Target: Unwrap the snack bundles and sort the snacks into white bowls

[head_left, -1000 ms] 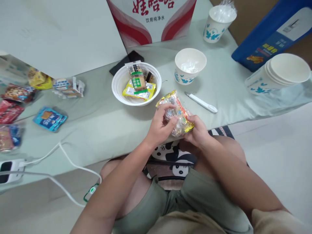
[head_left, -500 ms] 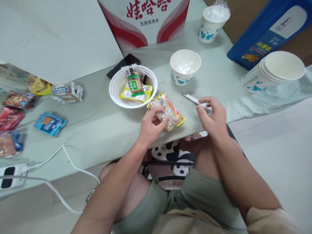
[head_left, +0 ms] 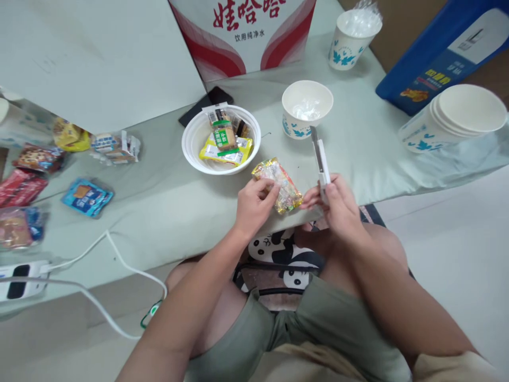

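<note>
My left hand (head_left: 257, 204) pinches the left side of a yellow and clear snack packet (head_left: 280, 185) near the table's front edge. In my right hand (head_left: 338, 204) is a white utility knife (head_left: 323, 165), its metal blade out and pointing away from me. The right fingertips reach close to the packet's right end; whether they touch it I cannot tell. Just behind the packet, a white bowl (head_left: 190, 151) holds several wrapped snacks, among them a green-labelled biscuit pack (head_left: 225, 137). A paper cup (head_left: 307, 110) with clear crumpled plastic inside stands beyond the knife.
Several wrapped snacks lie at the left, including a blue packet (head_left: 87, 197). A power strip (head_left: 24, 281) with white cables sits front left. Stacked paper cups (head_left: 449, 119) and a blue container (head_left: 433, 58) are at the right. A black phone-like slab (head_left: 202, 106) lies behind the bowl.
My right hand has lifted the utility knife off the table and turned its blade to point away from me. It has come nearer the packet, which my left hand still holds.
</note>
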The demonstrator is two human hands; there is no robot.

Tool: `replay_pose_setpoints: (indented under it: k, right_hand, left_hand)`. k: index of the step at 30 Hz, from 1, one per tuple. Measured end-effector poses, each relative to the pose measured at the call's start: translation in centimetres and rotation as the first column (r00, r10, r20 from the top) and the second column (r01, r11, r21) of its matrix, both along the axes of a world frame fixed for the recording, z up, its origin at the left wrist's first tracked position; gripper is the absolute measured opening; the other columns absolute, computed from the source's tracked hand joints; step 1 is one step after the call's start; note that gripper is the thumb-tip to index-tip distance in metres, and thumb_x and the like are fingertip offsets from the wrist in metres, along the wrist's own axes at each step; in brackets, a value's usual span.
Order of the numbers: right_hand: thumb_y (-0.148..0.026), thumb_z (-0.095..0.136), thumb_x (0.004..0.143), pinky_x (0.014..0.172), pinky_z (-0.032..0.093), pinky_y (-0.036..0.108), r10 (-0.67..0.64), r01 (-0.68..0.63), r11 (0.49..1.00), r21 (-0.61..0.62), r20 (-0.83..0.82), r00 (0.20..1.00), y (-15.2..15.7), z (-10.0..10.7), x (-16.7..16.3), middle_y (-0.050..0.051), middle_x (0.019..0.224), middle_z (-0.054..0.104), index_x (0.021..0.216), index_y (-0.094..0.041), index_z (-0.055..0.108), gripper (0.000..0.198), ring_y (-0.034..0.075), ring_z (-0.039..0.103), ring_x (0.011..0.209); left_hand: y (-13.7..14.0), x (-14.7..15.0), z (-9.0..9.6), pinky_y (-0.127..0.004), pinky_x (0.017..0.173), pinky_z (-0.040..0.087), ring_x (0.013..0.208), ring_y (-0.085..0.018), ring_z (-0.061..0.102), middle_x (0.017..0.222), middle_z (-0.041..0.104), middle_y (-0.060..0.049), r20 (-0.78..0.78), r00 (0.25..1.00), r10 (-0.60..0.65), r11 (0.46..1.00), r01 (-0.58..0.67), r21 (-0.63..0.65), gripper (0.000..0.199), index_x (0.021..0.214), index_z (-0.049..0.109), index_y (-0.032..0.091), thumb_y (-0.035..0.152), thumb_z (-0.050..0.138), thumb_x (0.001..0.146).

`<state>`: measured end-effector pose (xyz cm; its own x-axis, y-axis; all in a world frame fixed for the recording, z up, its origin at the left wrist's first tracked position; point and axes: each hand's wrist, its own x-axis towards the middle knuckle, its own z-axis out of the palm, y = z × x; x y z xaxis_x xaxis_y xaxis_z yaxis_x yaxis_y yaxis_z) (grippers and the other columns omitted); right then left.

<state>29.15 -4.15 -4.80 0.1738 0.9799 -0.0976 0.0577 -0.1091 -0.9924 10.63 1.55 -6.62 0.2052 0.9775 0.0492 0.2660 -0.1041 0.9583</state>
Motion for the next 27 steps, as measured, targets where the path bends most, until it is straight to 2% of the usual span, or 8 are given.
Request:
replay_pose_setpoints:
  k: [4, 6, 8, 10, 14, 19, 24, 27]
  right_hand:
    - [-0.07, 0.053, 0.094, 0.068, 0.058, 0.029, 0.101, -0.112, 0.993, -0.036, -0.222, 0.97, -0.2, 0.1, -2.8, 0.009, 0.109, 0.076, 0.1, -0.026, 0.046, 0.045, 0.019, 0.074, 0.093]
    - [-0.07, 0.054, 0.093, 0.069, 0.059, 0.029, 0.097, -0.114, 0.992, -0.06, -0.243, 0.965, 0.2, 0.1, -3.1, 0.01, 0.116, 0.075, 0.1, -0.025, 0.047, 0.046, 0.019, 0.074, 0.096]
    - [-0.069, 0.053, 0.094, 0.071, 0.06, 0.03, 0.097, -0.121, 0.989, -0.08, -0.257, 0.962, 0.6, 0.1, -3.0, 0.011, 0.118, 0.076, 0.101, -0.025, 0.048, 0.045, 0.019, 0.075, 0.095]
    - [-0.069, 0.053, 0.094, 0.073, 0.06, 0.031, 0.112, -0.138, 0.987, -0.087, -0.254, 0.961, 0.6, 0.1, -2.7, 0.011, 0.119, 0.076, 0.102, -0.024, 0.05, 0.045, 0.019, 0.075, 0.096]
    - [-0.066, 0.053, 0.095, 0.074, 0.058, 0.031, 0.125, -0.141, 0.988, -0.067, -0.206, 0.97, 0.3, 0.2, -2.3, 0.009, 0.113, 0.076, 0.1, -0.024, 0.053, 0.043, 0.019, 0.074, 0.093]
    - [-0.059, 0.053, 0.098, 0.052, 0.045, 0.024, 0.071, -0.075, 0.996, -0.038, -0.094, 0.993, -0.3, 0.5, -1.7, -0.001, 0.078, 0.065, 0.098, -0.023, 0.055, 0.036, 0.01, 0.055, 0.055]
    - [-0.056, 0.051, 0.099, 0.045, 0.037, 0.023, 0.069, -0.072, 0.996, -0.05, -0.069, 0.995, -0.7, 0.1, -1.3, -0.004, 0.07, 0.058, 0.104, -0.023, 0.054, 0.033, 0.01, 0.049, 0.052]
    - [-0.054, 0.05, 0.099, 0.045, 0.037, 0.023, 0.08, -0.082, 0.995, -0.049, -0.05, 0.996, -0.9, -0.2, -1.3, -0.005, 0.07, 0.058, 0.115, -0.025, 0.053, 0.034, 0.011, 0.049, 0.052]
  left_hand:
    - [-0.1, 0.2, -0.4, -0.021, 0.062, 0.051, 0.065, -0.008, 0.06, 0.09, 0.063, -0.002, -0.008, 1.0, 0.004, 0.997, -0.003, 0.072, 0.022, 0.092, 0.067, 0.019, 0.041, 0.064, 0.093]
    - [-0.2, 0.3, -0.7, -0.021, 0.063, 0.054, 0.068, -0.008, 0.062, 0.098, 0.066, -0.001, 0.051, 0.998, 0.026, 0.996, -0.03, 0.088, 0.022, 0.109, 0.059, 0.023, 0.037, 0.065, 0.092]
    - [-0.3, 0.4, -0.9, -0.02, 0.06, 0.054, 0.067, -0.007, 0.063, 0.107, 0.067, -0.001, 0.132, 0.99, 0.043, 0.997, -0.052, 0.064, 0.04, 0.123, 0.046, 0.028, 0.032, 0.068, 0.09]
    - [-0.3, 0.5, -1.0, -0.019, 0.056, 0.053, 0.065, -0.007, 0.063, 0.11, 0.067, -0.002, 0.185, 0.981, 0.054, 0.997, -0.062, 0.037, 0.052, 0.127, 0.037, 0.031, 0.028, 0.07, 0.087]
    - [-0.6, 0.8, -1.0, -0.018, 0.055, 0.053, 0.063, -0.006, 0.064, 0.108, 0.067, -0.001, 0.205, 0.977, 0.061, 0.997, -0.068, 0.029, 0.053, 0.128, 0.033, 0.032, 0.032, 0.07, 0.09]
    - [-0.9, 1.0, -1.3, -0.017, 0.05, 0.049, 0.055, -0.003, 0.058, 0.118, 0.065, -0.003, 0.138, 0.99, 0.006, 0.987, -0.028, 0.16, 0.042, 0.13, 0.039, 0.033, 0.038, 0.063, 0.097]
    - [-0.4, 0.7, -0.9, -0.018, 0.056, 0.051, 0.07, -0.009, 0.062, 0.1, 0.067, -0.002, -0.002, 0.999, 0.043, 0.961, -0.041, 0.274, 0.022, 0.115, 0.06, 0.023, 0.035, 0.061, 0.097]
    - [-0.2, 0.6, -0.7, -0.019, 0.059, 0.051, 0.077, -0.012, 0.063, 0.094, 0.066, -0.002, 0.007, 0.999, 0.048, 0.955, -0.048, 0.294, 0.01, 0.1, 0.063, 0.021, 0.029, 0.061, 0.095]
